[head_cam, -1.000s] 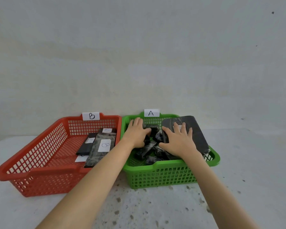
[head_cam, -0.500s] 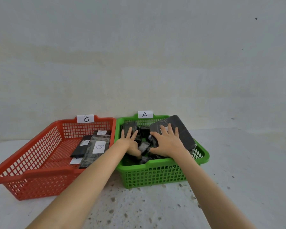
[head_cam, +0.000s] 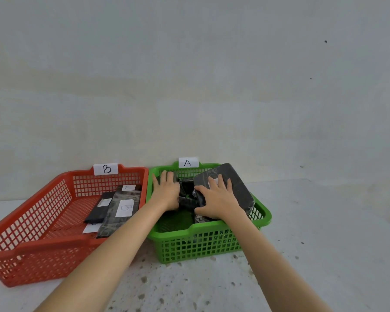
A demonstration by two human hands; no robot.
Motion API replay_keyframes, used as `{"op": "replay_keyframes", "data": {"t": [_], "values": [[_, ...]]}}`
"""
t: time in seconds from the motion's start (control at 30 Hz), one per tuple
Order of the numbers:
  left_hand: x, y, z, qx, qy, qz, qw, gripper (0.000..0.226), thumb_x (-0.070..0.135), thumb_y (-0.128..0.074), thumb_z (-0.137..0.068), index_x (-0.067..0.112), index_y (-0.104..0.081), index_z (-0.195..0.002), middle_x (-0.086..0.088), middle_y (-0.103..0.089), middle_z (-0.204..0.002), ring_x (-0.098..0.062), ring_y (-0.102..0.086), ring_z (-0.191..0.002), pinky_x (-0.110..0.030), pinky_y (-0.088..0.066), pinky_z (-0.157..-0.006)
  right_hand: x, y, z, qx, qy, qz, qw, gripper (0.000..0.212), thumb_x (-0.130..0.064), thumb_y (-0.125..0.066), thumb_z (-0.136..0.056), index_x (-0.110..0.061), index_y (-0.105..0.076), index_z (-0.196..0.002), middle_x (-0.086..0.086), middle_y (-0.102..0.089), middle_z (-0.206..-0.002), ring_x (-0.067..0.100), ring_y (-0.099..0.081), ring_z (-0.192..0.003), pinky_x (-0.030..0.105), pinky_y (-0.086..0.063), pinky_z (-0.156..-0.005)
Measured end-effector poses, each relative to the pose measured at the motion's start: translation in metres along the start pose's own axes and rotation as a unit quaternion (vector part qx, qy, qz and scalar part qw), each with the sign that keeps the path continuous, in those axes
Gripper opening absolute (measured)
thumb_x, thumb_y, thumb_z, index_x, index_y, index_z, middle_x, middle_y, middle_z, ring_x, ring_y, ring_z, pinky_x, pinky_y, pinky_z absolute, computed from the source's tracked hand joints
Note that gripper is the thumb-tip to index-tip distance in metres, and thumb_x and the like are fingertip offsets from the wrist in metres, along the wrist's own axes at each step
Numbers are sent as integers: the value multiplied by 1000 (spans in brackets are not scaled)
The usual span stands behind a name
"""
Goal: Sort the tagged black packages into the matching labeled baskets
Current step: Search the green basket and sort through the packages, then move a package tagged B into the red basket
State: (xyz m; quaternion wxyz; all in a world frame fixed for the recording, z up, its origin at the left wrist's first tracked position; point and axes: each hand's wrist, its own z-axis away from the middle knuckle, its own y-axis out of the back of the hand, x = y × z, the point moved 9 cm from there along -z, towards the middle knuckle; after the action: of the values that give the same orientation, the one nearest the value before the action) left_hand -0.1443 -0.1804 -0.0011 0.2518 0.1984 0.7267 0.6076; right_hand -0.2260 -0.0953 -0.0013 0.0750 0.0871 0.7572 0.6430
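Observation:
The green basket (head_cam: 212, 229) with tag A (head_cam: 188, 162) holds several black packages. My left hand (head_cam: 166, 191) lies with straight fingers on the small packages (head_cam: 187, 200) at the basket's back left. My right hand (head_cam: 216, 199) is spread flat on a large black package (head_cam: 240, 188), which leans tilted against the basket's right rim. The red basket (head_cam: 43, 244) with tag B (head_cam: 105, 169) sits to the left. It holds a long black package (head_cam: 122, 210) with a B tag and a narrower one (head_cam: 99, 210) beside it.
The two baskets stand side by side, touching, against a pale wall (head_cam: 189, 86) on a speckled white table (head_cam: 313, 255). A loose white tag (head_cam: 91, 228) lies on the red basket's floor. Bare green basket floor (head_cam: 176, 221) shows at the front left.
Both hands stay on the packages in the green basket. The small packages have shifted back, baring the basket's front left floor. The view has shifted slightly.

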Motion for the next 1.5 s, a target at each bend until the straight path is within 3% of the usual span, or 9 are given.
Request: {"op": "replay_keyframes", "data": {"t": [0.1,0.33,0.43,0.53,0.73,0.9,1.13,1.33,1.5], "values": [[-20,37,12,136,6,174,975,20,0,-55,-80,14,-47,-93,-10,-60,-107,-25,-60,-94,-35,-52,-80,0,8,1,37,-12,-33,999,57,-55,-38,-90,-24,-37,-139,16,-22,-153,39,-6,-142,58,-3,-113],[-56,95,112,521,-29,359,774,52,-21,-69,-61,15,-33,-70,-9,-44,-80,-16,-44,-68,0,-35,-68,-10,64,16,214,-8,-461,861,43,-44,-32,-97,-12,-54,-115,4,-63,-87,17,-59,-80,33,-47,-74],[-45,97,125,536,-48,337,773,52,-26,-68,-55,14,-36,-68,-18,-48,-82,-15,-43,-68,2,-34,-71,-40,54,7,90,7,-694,715,40,-47,-29,-96,-19,-56,-103,0,-63,-61,8,-58,-49,22,-50,-50],[-38,91,124,508,-43,285,811,34,-23,-69,-56,2,-51,-71,-20,-52,-89,-16,-46,-68,-12,-36,-69,-49,51,3,83,7,-735,672,39,-47,-38,-94,-16,-62,-88,-4,-65,-58,5,-61,-48,19,-51,-47],[-41,61,92,296,-71,422,854,33,14,-75,-74,17,-41,-75,6,-38,-92,-5,-45,-74,-16,-42,-70,-44,38,4,109,-44,-741,661,29,-28,-57,-89,-6,-52,-107,7,-65,-84,15,-65,-68,31,-56,-66],[-65,55,95,189,-42,549,813,27,26,-72,-78,26,-46,-83,4,-59,-85,-12,-61,-75,-17,-52,-68,-56,46,-2,135,-85,-731,663,39,-37,-65,-82,-3,-56,-99,14,-62,-95,33,-61,-93,51,-47,-91],[-150,48,105,131,82,687,710,26,7,-63,-86,6,-48,-107,-11,-60,-96,-20,-65,-78,-22,-59,-63,-147,58,-31,7,-28,-717,697,11,-8,-57,-89,-7,-52,-99,6,-56,-79,14,-53,-60,24,-48,-54],[-223,11,100,5,179,632,754,29,-5,-50,-91,-15,-51,-118,-23,-61,-112,-22,-62,-84,-21,-58,-59,-217,36,-50,-111,-8,-660,743,20,-4,-51,-91,-8,-43,-109,6,-56,-75,9,-60,-48,19,-50,-42],[-285,-23,74,-40,286,455,842,35,-8,-53,-88,-10,-48,-122,-27,-52,-127,-38,-58,-113,-41,-53,-89,-205,-7,-67,6,-107,-547,830,33,-10,-43,-92,-1,-41,-124,16,-58,-109,25,-57,-86,38,-53,-77]]}}
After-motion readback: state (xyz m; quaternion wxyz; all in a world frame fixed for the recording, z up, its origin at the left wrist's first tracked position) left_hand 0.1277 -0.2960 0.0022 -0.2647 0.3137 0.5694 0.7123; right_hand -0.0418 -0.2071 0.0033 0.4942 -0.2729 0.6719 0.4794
